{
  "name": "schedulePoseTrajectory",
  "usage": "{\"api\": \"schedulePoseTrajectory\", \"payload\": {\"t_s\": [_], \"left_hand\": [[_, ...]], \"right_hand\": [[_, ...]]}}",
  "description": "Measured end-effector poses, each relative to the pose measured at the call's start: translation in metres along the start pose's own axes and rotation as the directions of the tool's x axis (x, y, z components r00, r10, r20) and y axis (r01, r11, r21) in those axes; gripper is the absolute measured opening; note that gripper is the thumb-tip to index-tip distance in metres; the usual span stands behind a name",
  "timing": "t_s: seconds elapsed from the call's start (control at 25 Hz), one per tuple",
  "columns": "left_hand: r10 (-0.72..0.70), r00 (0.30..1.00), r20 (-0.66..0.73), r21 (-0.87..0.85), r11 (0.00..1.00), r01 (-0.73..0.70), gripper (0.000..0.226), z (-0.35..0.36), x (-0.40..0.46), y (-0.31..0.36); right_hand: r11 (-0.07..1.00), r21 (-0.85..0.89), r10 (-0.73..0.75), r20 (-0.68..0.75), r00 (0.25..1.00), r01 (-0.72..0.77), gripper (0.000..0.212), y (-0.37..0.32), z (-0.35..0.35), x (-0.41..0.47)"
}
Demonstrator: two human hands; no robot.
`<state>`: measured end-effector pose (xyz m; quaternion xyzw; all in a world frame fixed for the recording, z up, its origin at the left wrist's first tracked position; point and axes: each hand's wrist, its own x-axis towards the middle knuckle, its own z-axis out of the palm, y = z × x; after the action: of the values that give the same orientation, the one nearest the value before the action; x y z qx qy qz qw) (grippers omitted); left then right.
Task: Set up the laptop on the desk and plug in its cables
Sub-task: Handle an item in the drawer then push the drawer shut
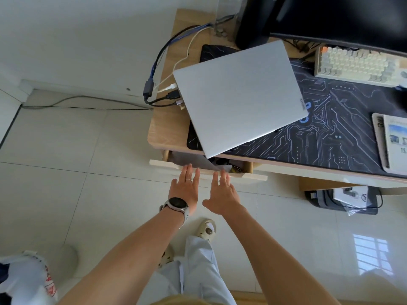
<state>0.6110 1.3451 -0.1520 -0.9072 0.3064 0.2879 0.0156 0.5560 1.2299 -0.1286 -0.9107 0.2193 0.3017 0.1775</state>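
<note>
Closed silver laptop lying askew on the counter, cables plugged in.

The flat silver-grey laptop (239,96) rests on a black circuit-print desk mat (330,133) atop the pale wooden counter (165,126); black and white cables (169,93) enter its 9 o'clock edge. At 6 o'clock, left hand (185,190) and right hand (222,192) spread flat, empty, at the open drawer (207,170).

Both arms are stretched forward, side by side. The left hand (186,190) is held flat, palm down, fingers straight and close together; a watch is worn on its wrist and a ring on one finger. The right hand (222,194) is likewise flattened, thumb spread outward. Nothing is gripped by either.
</note>
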Motion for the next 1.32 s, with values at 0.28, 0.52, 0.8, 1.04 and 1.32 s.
{"api": "schedulePoseTrajectory", "payload": {"t_s": [0.28,0.52,0.8,1.04,1.32], "left_hand": [[-0.021,0.999,-0.043,-0.002,1.000,0.021,0.076,-0.025,0.027,0.007],[0.061,0.998,0.006,0.011,0.998,-0.061,0.076,-0.043,0.039,-0.007],[0.168,0.966,0.194,-0.040,0.986,-0.163,0.083,-0.059,0.050,-0.020],[0.276,0.933,0.230,0.088,0.949,-0.302,0.080,-0.070,0.051,-0.041],[0.320,0.901,0.293,0.035,0.938,-0.345,0.083,-0.061,0.055,-0.045]], "right_hand": [[0.999,0.030,-0.036,0.032,0.999,0.035,0.101,0.009,-0.032,0.034],[1.000,-0.013,-0.023,0.077,0.997,0.024,0.094,0.011,-0.039,0.041],[0.996,-0.057,0.078,0.052,0.996,-0.075,0.083,-0.005,-0.042,0.046],[0.953,0.052,0.298,0.001,0.955,-0.298,0.075,-0.035,-0.042,0.046],[0.908,0.182,0.377,0.045,0.925,-0.378,0.089,-0.042,-0.032,0.039]]}}
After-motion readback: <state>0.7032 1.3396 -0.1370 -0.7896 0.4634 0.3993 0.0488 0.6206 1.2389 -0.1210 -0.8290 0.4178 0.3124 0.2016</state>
